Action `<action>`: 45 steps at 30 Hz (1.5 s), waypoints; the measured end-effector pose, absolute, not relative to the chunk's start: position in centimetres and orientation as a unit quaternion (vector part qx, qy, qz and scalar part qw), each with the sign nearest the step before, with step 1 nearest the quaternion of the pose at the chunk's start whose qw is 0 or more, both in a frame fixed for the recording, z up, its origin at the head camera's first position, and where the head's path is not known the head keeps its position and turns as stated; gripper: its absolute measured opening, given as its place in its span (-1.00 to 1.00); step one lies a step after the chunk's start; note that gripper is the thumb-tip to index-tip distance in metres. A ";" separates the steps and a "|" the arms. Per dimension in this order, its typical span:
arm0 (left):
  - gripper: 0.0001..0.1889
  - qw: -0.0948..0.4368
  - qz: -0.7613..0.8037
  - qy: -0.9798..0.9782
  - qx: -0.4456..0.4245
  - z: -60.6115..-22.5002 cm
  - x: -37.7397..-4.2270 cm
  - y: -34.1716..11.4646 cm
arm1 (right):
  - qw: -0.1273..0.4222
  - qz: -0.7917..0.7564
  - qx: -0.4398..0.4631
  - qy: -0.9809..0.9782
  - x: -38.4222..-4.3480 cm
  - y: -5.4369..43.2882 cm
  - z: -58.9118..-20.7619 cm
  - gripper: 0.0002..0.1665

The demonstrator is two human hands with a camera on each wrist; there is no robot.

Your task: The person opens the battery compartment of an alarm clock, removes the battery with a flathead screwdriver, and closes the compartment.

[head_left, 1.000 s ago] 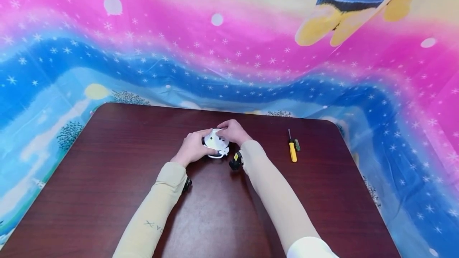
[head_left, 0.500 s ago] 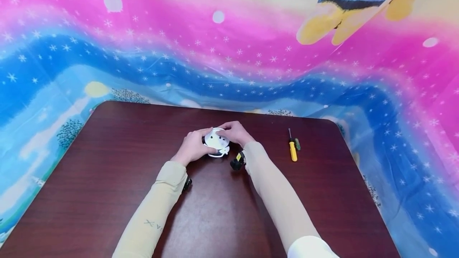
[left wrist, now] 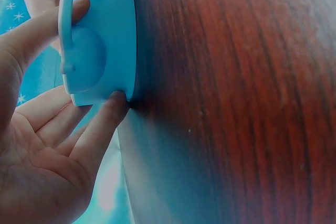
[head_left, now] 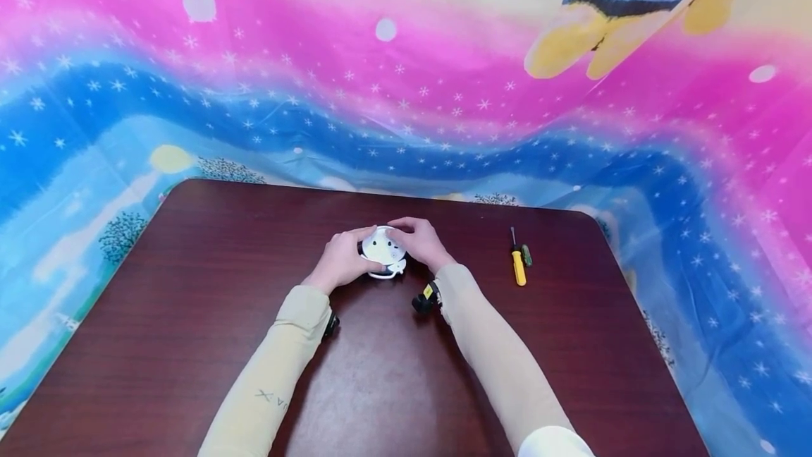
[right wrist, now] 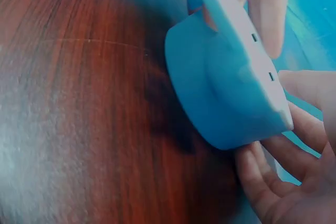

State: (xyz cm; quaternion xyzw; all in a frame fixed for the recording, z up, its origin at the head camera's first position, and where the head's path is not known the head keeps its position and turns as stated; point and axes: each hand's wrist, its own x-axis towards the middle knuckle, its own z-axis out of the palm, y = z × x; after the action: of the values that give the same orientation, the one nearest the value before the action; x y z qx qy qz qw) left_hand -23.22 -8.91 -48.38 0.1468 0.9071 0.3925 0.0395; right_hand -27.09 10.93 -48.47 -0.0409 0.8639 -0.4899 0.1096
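Observation:
A round white alarm clock (head_left: pixel 382 248) lies on the brown table, its pale face with several dark slots turned up and its looped handle toward me. Its drum-shaped side (left wrist: pixel 116 45) looks blue in the left wrist view, with a domed bump beside the handle. My left hand (head_left: pixel 340 261) grips it from the left, thumb at the near side and fingers round the far left. From the right, my right hand (head_left: pixel 423 242) holds it too, thumb at the edge of the upper face and fingers along the side. The slotted panel (right wrist: pixel 262 59) shows edge-on in the right wrist view.
To the right lies a screwdriver (head_left: pixel 519 268) with a yellow handle, its tip pointing away. A small green piece (head_left: pixel 526 255) rests beside it. The table (head_left: pixel 254 302) ends behind the clock at a colourful printed cloth (head_left: pixel 317 111).
My right wrist and forearm have swung slightly right and toward me, and the right thumb has shifted across the upper face toward its edge. Left hand and clock stay nearly in place.

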 end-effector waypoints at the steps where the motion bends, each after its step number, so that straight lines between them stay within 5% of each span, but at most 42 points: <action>1: -0.09 0.040 0.393 0.907 0.147 -48.3 -23.2 -8.9 | 0.105 -0.493 -0.044 0.862 -27.0 11.1 -48.4 -0.60; 30: -0.09 0.041 0.396 0.906 0.144 -48.6 -23.1 -8.7 | 0.035 -0.418 -0.189 0.888 -23.6 13.2 -48.1 -0.51; 45: -0.10 0.051 0.370 0.910 0.183 -48.6 -23.1 -9.1 | 0.086 -0.391 -0.263 0.878 -22.6 14.2 -48.8 0.07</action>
State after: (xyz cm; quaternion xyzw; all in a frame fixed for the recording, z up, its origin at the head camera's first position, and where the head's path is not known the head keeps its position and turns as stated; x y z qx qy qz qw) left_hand -23.11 -9.10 -48.56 0.1826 0.9096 0.3696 0.0512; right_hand -22.57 14.15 -48.80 -0.2635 0.8776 -0.3912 0.0862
